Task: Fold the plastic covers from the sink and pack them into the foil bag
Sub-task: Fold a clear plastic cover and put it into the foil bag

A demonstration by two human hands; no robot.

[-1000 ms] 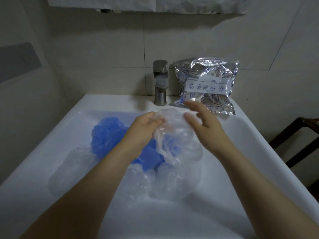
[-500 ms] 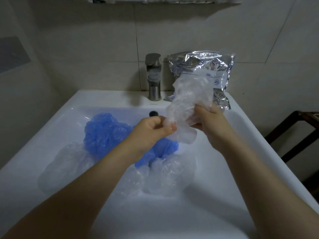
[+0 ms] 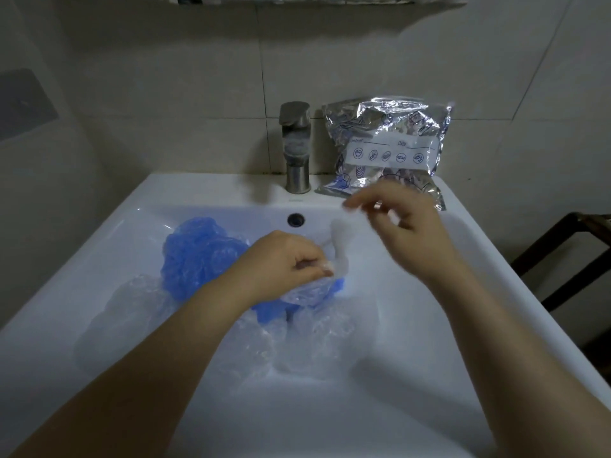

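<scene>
Left hand [image 3: 281, 266] pinches one end of the clear plastic cover [image 3: 339, 246] at frame centre. Cover runs up-right to the blurred right hand [image 3: 403, 223]; its grip unclear. Foil bag [image 3: 386, 150] stands just beyond, nearer that hand.

A steel tap [image 3: 295, 145] is standing upright just beyond the hands, its spout facing forward and its finish looking dull and streaked. Directly below it, between the hands and slightly farther back, a dark overflow hole [image 3: 295, 219] is showing. Pale wall tiles [image 3: 185, 94] with thin dark joints are rising behind everything, and a grey panel [image 3: 23, 104] is sitting on the wall far to the left of the left hand. A dark wooden frame [image 3: 568, 256], possibly a chair or rack, is standing low to the right of the right hand, partly cut off.
</scene>
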